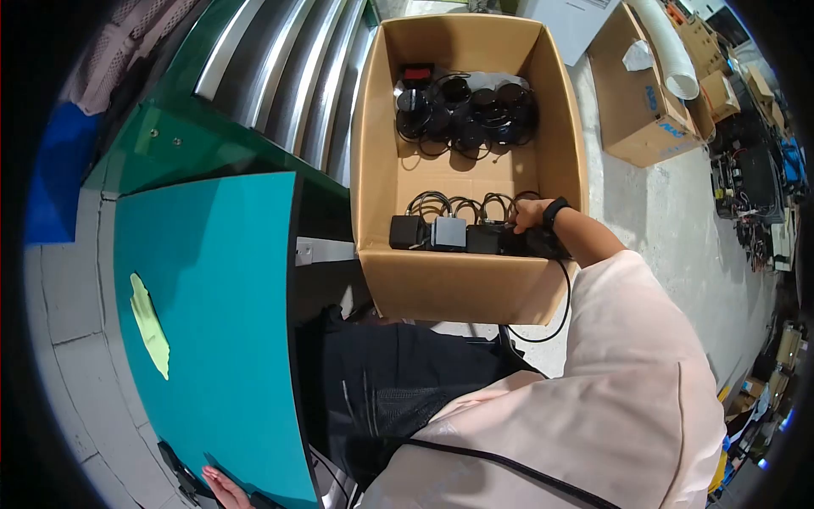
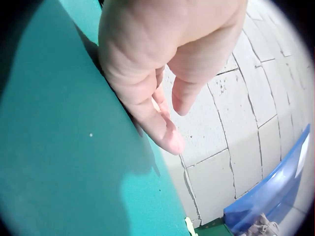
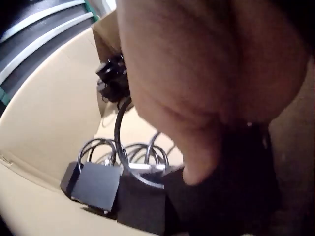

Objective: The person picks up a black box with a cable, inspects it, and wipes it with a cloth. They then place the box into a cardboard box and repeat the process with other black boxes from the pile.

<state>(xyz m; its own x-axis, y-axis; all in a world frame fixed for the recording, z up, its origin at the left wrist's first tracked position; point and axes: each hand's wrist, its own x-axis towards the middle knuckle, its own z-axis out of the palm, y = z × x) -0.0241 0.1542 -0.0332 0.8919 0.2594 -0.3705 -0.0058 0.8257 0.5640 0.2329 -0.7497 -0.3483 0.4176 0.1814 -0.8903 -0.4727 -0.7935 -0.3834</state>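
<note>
Inside a cardboard box [image 1: 471,284], my right hand [image 1: 530,214] is at the right end of a row of box-shaped devices with coiled cables. It holds a black box-shaped device [image 3: 241,182], mostly dark and partly hidden under the hand. Left of it stand a grey device [image 1: 448,233] and a black device [image 1: 407,231], their cables [image 1: 430,204] looped behind them. One black cable [image 1: 566,297] hangs over the box's near wall. My left hand [image 2: 167,64], fingers loosely extended, is at the edge of a teal tabletop [image 1: 212,339].
Several round black devices [image 1: 466,114] with wires lie at the box's far end. A pale yellow-green piece [image 1: 150,327] lies on the teal top. Left of the box is a green frame with metal rollers [image 1: 292,72]; another carton [image 1: 649,119] stands to the right.
</note>
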